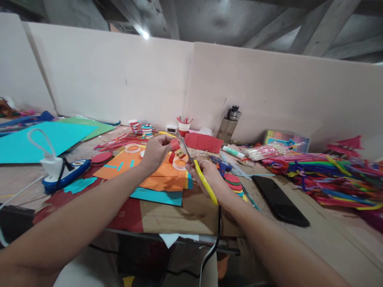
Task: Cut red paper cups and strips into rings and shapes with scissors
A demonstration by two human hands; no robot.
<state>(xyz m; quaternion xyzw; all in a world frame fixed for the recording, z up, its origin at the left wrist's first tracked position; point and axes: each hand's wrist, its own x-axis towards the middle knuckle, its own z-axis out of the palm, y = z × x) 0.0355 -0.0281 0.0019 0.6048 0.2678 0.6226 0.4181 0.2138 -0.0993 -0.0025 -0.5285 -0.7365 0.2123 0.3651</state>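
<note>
My left hand point(158, 152) pinches a small red paper piece point(177, 149) with a yellowish patch on it, held above the table. In my right hand point(209, 177) is a pair of scissors point(206, 183) with yellow handles, the blades pointing up and away close beside the red piece. Whether the blades touch the paper I cannot tell. Below both hands lie orange sheets point(163, 183) of paper, with a turquoise sheet point(158, 196) under them. White rings point(132, 148) rest on the orange paper, along with several short turquoise strips point(120, 166).
A black phone point(279, 201) lies at right, near a pile of colourful pipe cleaners point(323, 179). Behind stand a bottle point(229, 125) and a red-and-white cup point(184, 126). A blue power strip point(66, 175) with a white plug sits at left. A glue gun point(220, 164) lies beside my right hand.
</note>
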